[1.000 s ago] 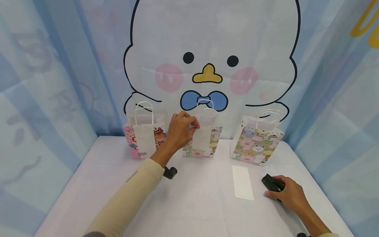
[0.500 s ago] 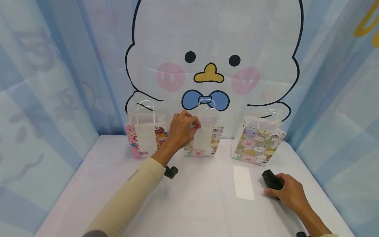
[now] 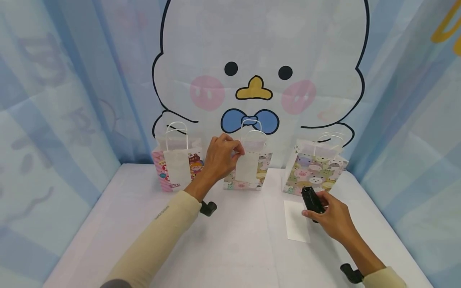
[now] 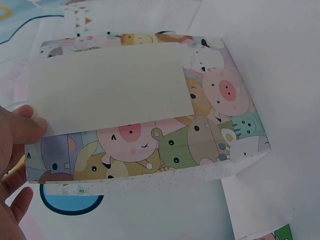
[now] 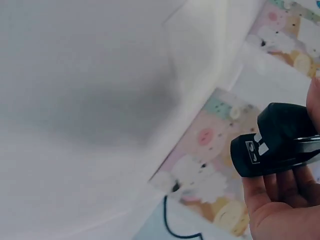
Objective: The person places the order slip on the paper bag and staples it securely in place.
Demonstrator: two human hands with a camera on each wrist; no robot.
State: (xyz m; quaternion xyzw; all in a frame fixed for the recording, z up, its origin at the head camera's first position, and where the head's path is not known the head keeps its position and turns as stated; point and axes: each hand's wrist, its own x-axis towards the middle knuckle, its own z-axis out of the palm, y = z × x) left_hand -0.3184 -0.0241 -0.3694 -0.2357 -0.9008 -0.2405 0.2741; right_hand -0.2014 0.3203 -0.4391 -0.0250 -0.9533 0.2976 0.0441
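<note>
My left hand (image 3: pixel 220 158) pinches a white paper card (image 4: pixel 110 90) against the top edge of the middle paper bag (image 4: pixel 175 150), which has cartoon animals on it. In the left wrist view the thumb lies on the card's end, with the other fingers behind the bag's edge. My right hand (image 3: pixel 334 218) grips a black stapler (image 3: pixel 311 201), thumb on one side and fingers on the other. The stapler is raised in front of the right animal-print bag (image 3: pixel 300 170). Below it a second white card (image 3: pixel 296 226) lies on the table, its right side partly covered in the head view.
At the left stands a pink bag (image 3: pixel 162 172) with a white card (image 3: pixel 178 166) on its front. All three bags have white twisted handles. Behind the table (image 3: pixel 230 248) hangs a printed curtain (image 3: pixel 252 48); blue-white curtains flank both sides.
My right hand has lifted the stapler and carried it forward and left, from the table's right side to above the loose card. My left hand keeps its hold on the middle bag.
</note>
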